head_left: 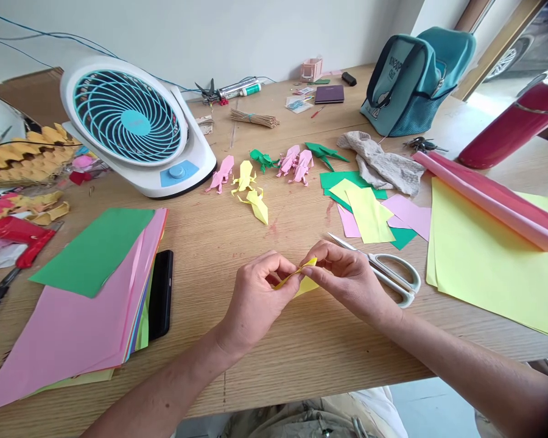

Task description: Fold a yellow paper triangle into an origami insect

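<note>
Between my two hands is a small piece of folded yellow paper [307,286], held just above the wooden table. My left hand [260,298] pinches its left part, thumb against fingers. On the other side my right hand [344,277] pinches the upper right corner. Fingers cover much of the paper, so its full shape is hidden. White-handled scissors [395,274] lie beside my right hand, blades pointing up and left. Beyond my hands stand several folded paper figures: yellow ones [257,207], pink ones [288,159] and green ones [263,160].
Cut paper pieces [369,216] lie behind the scissors. Yellow sheets [497,274] and a rolled pink sheet [493,201] are at right, near a red bottle [516,128]. Left are coloured sheets [86,322], a black phone [161,295] and a fan [132,121]. A teal backpack [411,85] stands behind.
</note>
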